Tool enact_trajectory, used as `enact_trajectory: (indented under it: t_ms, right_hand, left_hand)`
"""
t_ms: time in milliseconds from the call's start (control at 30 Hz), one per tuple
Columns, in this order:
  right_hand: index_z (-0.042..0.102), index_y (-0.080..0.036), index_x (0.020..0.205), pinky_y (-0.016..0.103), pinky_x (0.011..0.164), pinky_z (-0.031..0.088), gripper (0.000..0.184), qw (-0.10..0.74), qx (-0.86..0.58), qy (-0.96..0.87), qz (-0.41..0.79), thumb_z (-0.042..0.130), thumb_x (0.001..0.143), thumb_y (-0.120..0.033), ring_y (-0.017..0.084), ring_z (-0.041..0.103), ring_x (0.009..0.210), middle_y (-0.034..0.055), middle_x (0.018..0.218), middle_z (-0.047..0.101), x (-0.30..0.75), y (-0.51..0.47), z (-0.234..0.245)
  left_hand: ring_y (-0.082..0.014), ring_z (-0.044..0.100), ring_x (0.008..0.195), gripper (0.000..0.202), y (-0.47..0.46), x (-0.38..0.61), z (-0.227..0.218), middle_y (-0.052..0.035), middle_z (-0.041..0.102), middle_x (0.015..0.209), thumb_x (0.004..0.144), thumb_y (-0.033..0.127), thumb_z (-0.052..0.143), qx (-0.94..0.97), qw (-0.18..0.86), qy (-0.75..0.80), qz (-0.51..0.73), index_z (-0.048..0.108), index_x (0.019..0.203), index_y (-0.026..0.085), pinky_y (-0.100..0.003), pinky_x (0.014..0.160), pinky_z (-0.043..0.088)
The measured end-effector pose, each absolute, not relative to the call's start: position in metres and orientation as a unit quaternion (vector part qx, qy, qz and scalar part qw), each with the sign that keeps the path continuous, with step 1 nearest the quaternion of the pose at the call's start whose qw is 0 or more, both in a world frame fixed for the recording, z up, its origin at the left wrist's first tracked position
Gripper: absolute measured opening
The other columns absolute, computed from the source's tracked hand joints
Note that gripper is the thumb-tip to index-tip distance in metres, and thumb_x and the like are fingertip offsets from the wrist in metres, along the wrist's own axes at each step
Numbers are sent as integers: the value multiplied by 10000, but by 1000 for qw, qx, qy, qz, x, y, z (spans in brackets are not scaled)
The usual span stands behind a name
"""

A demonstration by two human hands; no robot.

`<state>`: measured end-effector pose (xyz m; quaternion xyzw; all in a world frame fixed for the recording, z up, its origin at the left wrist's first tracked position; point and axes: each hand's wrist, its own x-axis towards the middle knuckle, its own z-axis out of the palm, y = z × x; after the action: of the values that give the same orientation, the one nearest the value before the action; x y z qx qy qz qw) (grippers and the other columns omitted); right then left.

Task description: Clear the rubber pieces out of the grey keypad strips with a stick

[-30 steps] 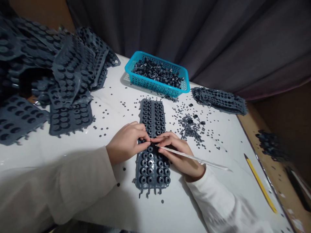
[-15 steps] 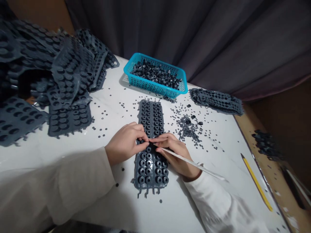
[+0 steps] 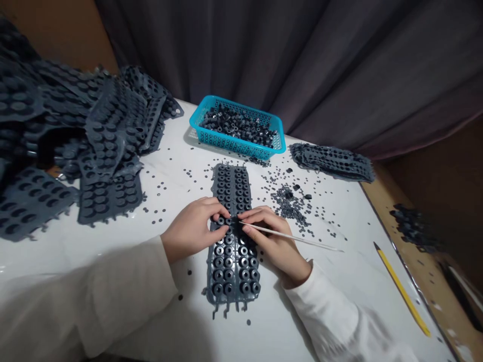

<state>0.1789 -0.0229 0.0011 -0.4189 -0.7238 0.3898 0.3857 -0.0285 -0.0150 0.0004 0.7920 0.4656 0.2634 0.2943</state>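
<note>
A long dark grey rubber sheet (image 3: 231, 274) studded with small ring-shaped parts lies lengthwise on the white table (image 3: 181, 186) in front of me. My left hand (image 3: 194, 229) rests on the sheet's left edge, thumb and fingers pinched on one ring near its middle. My right hand (image 3: 269, 239) presses on the right side, fingers curled round a thin white stick (image 3: 302, 239) whose tip meets the same spot and whose tail points right.
A turquoise basket (image 3: 237, 143) of loose black rings stands at the back. Heaped grey sheets (image 3: 94, 146) fill the left; a smaller stack (image 3: 332, 162) lies back right. Punched scraps (image 3: 292, 206) litter the table. A yellow pencil (image 3: 402, 289) lies near the right edge.
The view has shifted a little, so everything sits slightly lower and to the left. Both hands stay on the same spot of the sheet; the stick lies flatter.
</note>
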Motion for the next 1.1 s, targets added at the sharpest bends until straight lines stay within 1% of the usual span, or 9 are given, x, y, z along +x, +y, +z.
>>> enact_trajectory:
  t_ms: [167,300,467,567,733,867,1000,1100]
  right_hand:
    - [659,-225,804,406,843,462,12,370,-390,-752,381,653,809,-235,206,607,906,63,944,703,177,-19,2]
    - [652,-229,815,396,852,467,19,363,-391,-746,398,645,817,-246,205,585,962,62,979,704,177,-19,2]
    - [645,-229,822,408,882,455,28,355,-389,-745,409,634,828,-255,211,569,1005,67,1002,703,179,-20,0]
    - [643,-228,830,415,891,448,28,352,-388,-747,409,633,829,-254,214,561,1020,68,1010,701,179,-20,0]
    - [643,-228,831,406,890,449,18,350,-391,-745,411,630,830,-240,208,560,1018,64,1015,697,180,-20,1]
    - [644,-227,835,416,889,447,28,352,-398,-741,411,625,833,-248,213,571,1008,68,1013,696,179,-21,0]
    - [643,-227,829,420,895,441,30,355,-399,-741,407,632,829,-255,215,569,1010,68,1010,697,179,-21,-1]
    - [641,-232,838,425,914,432,18,352,-394,-747,404,631,830,-243,214,560,1023,64,1028,696,179,-21,-2]
  left_hand:
    - [-158,539,722,127,-14,-27,0,-4,539,742,758,195,596,779,312,477,261,662,865,186,-277,665,412]
    - [-163,539,727,116,-15,-26,0,-9,552,744,777,205,591,771,322,486,258,671,859,184,-285,672,410]
    - [-159,533,724,105,-14,-27,-3,-2,550,733,819,216,571,783,312,473,258,668,851,193,-287,677,399]
    - [-163,530,743,99,-14,-28,-3,-6,550,758,837,222,561,792,300,468,251,651,865,192,-294,691,398]
    - [-174,527,782,96,-15,-28,-1,-10,550,793,825,222,577,797,301,465,241,632,898,195,-305,713,402]
    - [-171,527,755,72,-16,-27,-1,-9,552,788,809,212,578,788,303,479,241,622,862,191,-305,704,403]
    - [-185,526,786,65,-17,-25,-3,-16,562,806,811,212,563,789,289,485,241,614,850,200,-306,705,401]
    - [-183,523,774,58,-18,-24,-5,-11,557,783,817,210,554,788,286,484,251,610,824,201,-305,694,396]
